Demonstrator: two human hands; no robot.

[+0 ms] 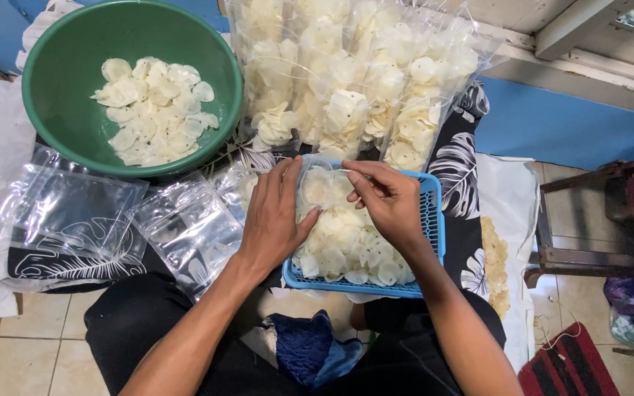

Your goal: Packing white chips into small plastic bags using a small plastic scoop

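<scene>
A blue plastic basket (434,220) sits in front of me, heaped with pale round crackers (346,249). My left hand (273,216) holds a small clear plastic bag (322,187) upright over the basket, partly filled with crackers. My right hand (389,199) pinches the top edge of that same bag with its fingertips. Both hands are close together above the basket.
A green bowl (60,81) with more crackers stands at the upper left. Several filled clear bags (361,81) lie behind the basket. Empty clear bags (185,227) are spread on the left over a leaf-print cloth. A dark wooden stool (610,213) stands at the right.
</scene>
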